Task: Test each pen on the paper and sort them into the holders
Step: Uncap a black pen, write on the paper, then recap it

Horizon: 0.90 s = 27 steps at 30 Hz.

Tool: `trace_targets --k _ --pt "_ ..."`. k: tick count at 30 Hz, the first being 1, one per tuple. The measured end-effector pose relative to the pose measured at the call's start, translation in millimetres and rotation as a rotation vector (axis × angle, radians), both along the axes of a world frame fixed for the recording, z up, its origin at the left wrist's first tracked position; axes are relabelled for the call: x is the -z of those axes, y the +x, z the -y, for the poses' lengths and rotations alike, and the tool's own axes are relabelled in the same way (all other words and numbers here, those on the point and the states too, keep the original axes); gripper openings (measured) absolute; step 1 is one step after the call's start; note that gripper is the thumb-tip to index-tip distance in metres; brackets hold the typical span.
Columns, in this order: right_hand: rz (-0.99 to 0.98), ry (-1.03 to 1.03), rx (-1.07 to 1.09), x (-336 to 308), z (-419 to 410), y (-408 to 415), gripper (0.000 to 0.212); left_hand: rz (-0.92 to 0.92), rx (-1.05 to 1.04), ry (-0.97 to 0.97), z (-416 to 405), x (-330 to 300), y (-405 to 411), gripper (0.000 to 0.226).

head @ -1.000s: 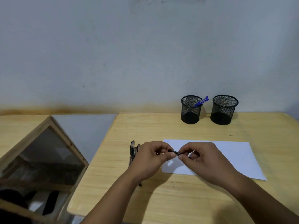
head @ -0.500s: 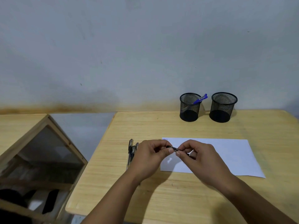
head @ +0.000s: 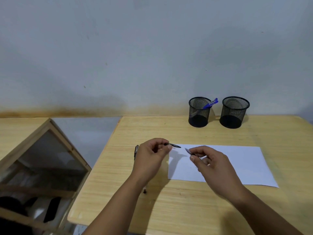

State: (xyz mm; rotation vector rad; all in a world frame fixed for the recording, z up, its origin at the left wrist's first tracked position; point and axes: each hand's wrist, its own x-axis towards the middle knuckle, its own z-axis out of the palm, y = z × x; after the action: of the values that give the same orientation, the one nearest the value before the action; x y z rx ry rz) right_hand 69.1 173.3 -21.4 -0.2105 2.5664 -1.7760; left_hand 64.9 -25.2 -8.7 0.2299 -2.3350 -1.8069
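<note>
My left hand (head: 152, 157) pinches a black pen cap (head: 173, 145) above the left edge of the white paper (head: 237, 163). My right hand (head: 210, 161) pinches the uncapped pen (head: 188, 151), its tip pointing up-left over the paper; most of its barrel is hidden in the hand. Several other black pens (head: 136, 150) lie on the table behind my left hand, mostly hidden. Two black mesh holders stand at the back: the left holder (head: 199, 112) has blue pens (head: 210, 103) in it, the right holder (head: 234, 112) looks empty.
The wooden table (head: 186, 200) has its left edge close to my left arm. A wooden-framed glass cabinet (head: 42, 160) stands lower at the left. A wall runs behind the holders.
My hands have pulled apart: the cap has come off the pen in my left hand, while my right hand keeps the pen body.
</note>
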Motion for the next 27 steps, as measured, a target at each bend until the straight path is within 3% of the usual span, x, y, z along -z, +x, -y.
trace_targets --k 4,9,16,23,27 --pt "0.097 -0.174 0.027 0.1 -4.5 0.9 0.02 0.032 -0.153 -0.168 14.7 12.2 -16.8 0.004" --pt "0.125 -0.277 0.033 -2.1 -5.9 7.4 0.022 0.093 -0.159 -0.386 21.9 22.3 -31.5 0.003" --pt "0.18 -0.307 0.036 2.3 -7.5 9.6 0.023 0.146 -0.167 -0.617 22.9 38.8 -39.0 0.025" --pt "0.188 -0.352 0.045 7.2 -7.4 10.5 0.021 0.189 -0.193 -0.741 19.1 31.7 -34.8 0.026" --pt "0.172 -0.332 0.08 7.5 -10.0 6.1 0.013 0.077 -0.065 -0.862 12.4 36.8 -15.3 0.032"
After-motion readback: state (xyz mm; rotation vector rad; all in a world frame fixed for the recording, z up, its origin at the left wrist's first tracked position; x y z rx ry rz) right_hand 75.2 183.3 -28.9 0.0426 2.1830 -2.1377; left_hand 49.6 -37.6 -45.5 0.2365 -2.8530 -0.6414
